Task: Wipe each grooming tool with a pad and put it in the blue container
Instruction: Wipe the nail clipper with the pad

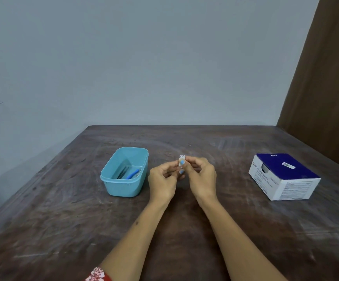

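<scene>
A small white-and-blue pad packet stands upright, pinched between both hands above the table. The light-blue container sits open to its left, holding dark tweezers and a blue-handled tool.

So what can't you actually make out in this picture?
- Packet, head view: both hands' fingers cover its edges; torn or sealed, unclear.
- Tools in the blue container: near wall hides parts; too small to identify.
- Swab box: side print too small to read.

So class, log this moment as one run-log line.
both hands pinch swab packet | tools in blue container | swab box right
</scene>
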Tool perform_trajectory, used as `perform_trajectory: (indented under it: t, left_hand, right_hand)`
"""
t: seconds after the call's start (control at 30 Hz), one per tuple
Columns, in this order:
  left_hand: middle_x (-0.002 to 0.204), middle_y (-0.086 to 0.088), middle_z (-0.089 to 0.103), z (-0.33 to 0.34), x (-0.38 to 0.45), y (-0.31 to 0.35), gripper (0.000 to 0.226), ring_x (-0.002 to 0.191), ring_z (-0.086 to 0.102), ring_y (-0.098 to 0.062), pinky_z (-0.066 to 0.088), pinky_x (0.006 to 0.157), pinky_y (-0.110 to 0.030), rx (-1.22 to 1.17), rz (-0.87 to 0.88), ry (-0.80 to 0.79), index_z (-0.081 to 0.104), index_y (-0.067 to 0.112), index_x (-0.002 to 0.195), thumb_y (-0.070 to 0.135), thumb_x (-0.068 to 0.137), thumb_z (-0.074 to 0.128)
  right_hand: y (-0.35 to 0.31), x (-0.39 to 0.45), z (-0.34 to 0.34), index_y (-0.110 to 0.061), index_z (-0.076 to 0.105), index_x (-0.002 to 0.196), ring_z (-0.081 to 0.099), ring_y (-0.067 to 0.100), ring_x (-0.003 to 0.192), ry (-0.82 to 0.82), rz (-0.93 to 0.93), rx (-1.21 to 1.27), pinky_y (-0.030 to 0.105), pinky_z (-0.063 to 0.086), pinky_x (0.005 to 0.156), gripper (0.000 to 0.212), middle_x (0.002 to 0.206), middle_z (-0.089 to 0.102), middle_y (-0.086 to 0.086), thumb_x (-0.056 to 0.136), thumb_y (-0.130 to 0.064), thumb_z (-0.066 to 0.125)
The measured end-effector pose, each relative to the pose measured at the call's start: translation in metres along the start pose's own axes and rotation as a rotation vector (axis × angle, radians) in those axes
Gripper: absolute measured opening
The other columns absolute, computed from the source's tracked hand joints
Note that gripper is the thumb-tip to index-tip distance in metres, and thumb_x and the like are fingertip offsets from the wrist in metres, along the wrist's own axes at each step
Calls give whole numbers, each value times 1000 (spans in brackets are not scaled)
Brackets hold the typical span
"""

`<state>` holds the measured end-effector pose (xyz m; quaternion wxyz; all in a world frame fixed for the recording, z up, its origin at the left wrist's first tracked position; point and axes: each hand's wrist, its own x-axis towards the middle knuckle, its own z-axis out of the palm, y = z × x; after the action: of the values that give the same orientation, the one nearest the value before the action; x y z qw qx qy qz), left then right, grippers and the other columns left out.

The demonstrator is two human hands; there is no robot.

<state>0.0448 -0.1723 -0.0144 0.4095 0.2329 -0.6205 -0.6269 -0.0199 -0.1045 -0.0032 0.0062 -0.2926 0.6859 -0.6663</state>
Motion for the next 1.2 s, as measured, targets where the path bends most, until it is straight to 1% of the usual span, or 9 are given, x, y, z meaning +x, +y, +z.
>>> perform_trajectory:
  t: [0.23,0.33,0.43,0.57,0.7,0.87,1.03,1.13,1.2]
  left_hand:
    - [87,-4,73,-1,-3,4,30,85,71,-17,58,74,-29,85,64,35,71,12,100,-10,81,60]
    - [92,6,70,1,-6,8,30,85,68,-4,53,75,-13,274,183,55,70,14,106,-3,82,60]
    - [95,5,69,2,-9,12,25,77,62,12,46,68,-2,322,287,157,69,11,107,6,83,63]
    - [90,2,71,2,-9,16,20,78,64,6,49,70,-6,318,359,226,71,11,101,12,82,69]
    - [88,-1,73,2,-8,20,20,80,68,-5,55,76,-22,257,296,211,72,11,98,11,78,72]
    - [84,3,70,2,-8,24,20,75,65,8,49,68,-7,211,303,217,72,8,97,7,77,72]
    - [86,0,72,0,-6,20,20,77,68,-4,55,73,-20,252,307,202,73,10,96,8,77,72]
    - [82,3,71,0,-6,21,18,73,65,5,50,69,-8,226,306,210,73,9,95,7,77,73]
    - [82,4,70,1,-6,20,18,72,64,8,49,67,-6,226,305,212,73,9,94,6,76,73]
  right_hand:
    - [5,-2,2,-17,70,95,60,7,84,-55,-45,-113,8,46,68,10,95,62,-1,85,-17,67]
    - [9,0,2,-20,68,91,56,14,94,-33,-134,-213,23,45,79,6,92,57,-5,86,-18,65]
    - [12,2,-1,-16,69,95,51,15,94,-13,-241,-346,26,41,81,10,92,54,-4,88,-20,63]
    - [10,-2,-3,-14,70,96,47,13,88,19,-393,-443,33,43,81,12,90,56,0,85,-17,66]
    - [7,-3,-5,-11,71,90,51,18,82,55,-479,-482,32,42,78,14,83,57,2,77,-13,74]
    - [11,-4,-7,-12,71,77,55,22,75,52,-448,-568,38,43,72,8,76,57,1,72,-13,77]
    - [8,-4,-5,-15,72,84,53,18,72,99,-506,-514,33,41,71,11,74,56,0,76,-21,71]
    - [12,-4,-5,-15,72,78,54,21,70,79,-465,-568,39,45,68,8,71,56,0,72,-16,77]
    - [13,-4,-6,-15,72,75,54,21,70,81,-438,-591,41,46,68,7,70,56,0,70,-15,78]
